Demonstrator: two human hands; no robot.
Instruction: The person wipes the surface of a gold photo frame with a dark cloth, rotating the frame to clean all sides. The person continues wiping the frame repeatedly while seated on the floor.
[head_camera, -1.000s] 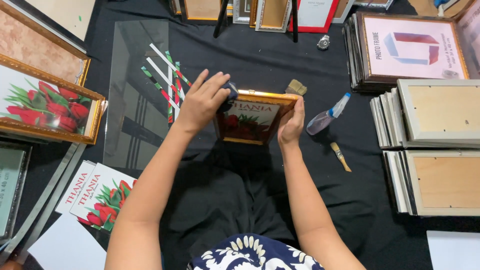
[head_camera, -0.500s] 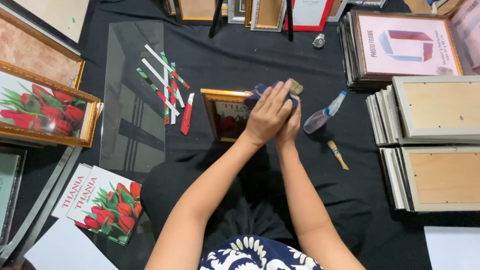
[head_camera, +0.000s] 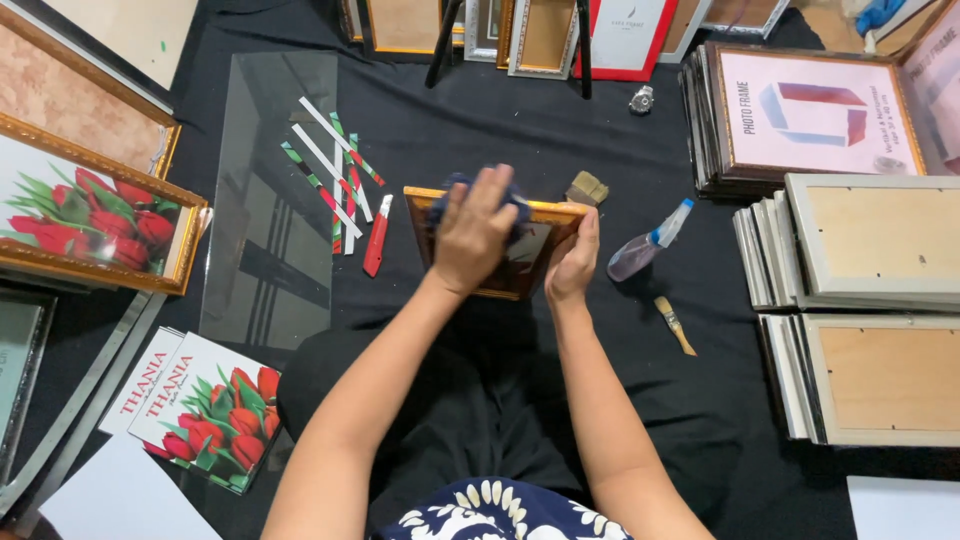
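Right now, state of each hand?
Left hand: closed on a dark blue cloth, pressed on the gold picture frame.
Right hand: gripping the frame's right edge.

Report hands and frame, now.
Left hand presses a dark cloth on the small gold frame. Right hand grips the frame's right edge. Brush and spray bottle close by.

Framing workshop: stacked picture frames (head_camera: 870, 240), glass sheet (head_camera: 270, 200).
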